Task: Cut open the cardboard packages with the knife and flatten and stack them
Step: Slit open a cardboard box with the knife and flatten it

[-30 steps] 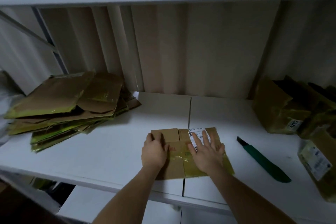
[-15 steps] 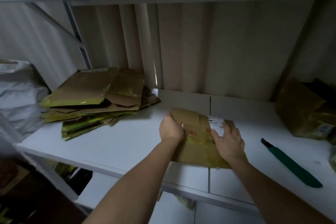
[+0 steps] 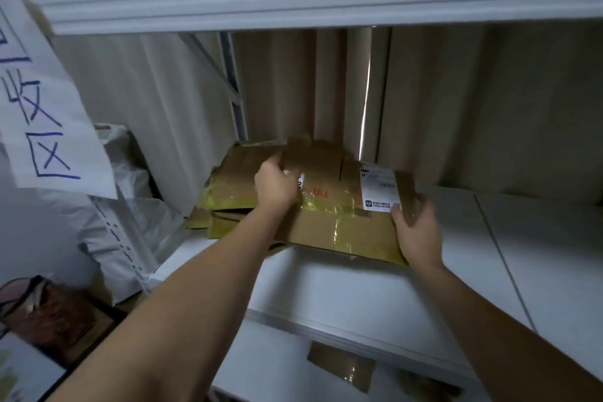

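Flattened package (image 3: pixel 339 222) being carried flat w/ both hands over the white shelf (image 3: pixel 375 297), left end already over the stack of flattened cardboard (image 3: pixel 235 173). Right hand (image 3: pixel 416 232) gripping right edge, thumb on top; left hand (image 3: pixel 275 188) curling round the far left part. Better keeping it level & squaring edges w/ the stack before letting go, probably. Looking brown, creased, w/ yellowish tape strips, red print & a white shipping label (image 3: pixel 380 186) near the right end.
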